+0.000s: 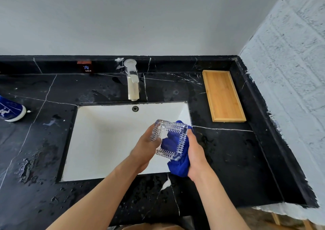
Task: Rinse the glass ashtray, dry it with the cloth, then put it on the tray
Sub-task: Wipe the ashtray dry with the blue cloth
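A square cut-glass ashtray [173, 139] is held tilted over the right part of the white sink [105, 138]. My left hand [146, 148] grips its left side. My right hand [195, 156] holds a blue cloth [179, 168] pressed against the ashtray's right side and underside; the cloth shows blue through the glass. A bamboo tray [222, 96] lies on the black counter to the right of the sink, with nothing on it.
A chrome tap [132, 82] stands behind the sink with no water running. The black marble counter [228, 159] is wet with drops and puddles at the left. A blue shoe [10, 110] lies at the far left. A white wall closes the right side.
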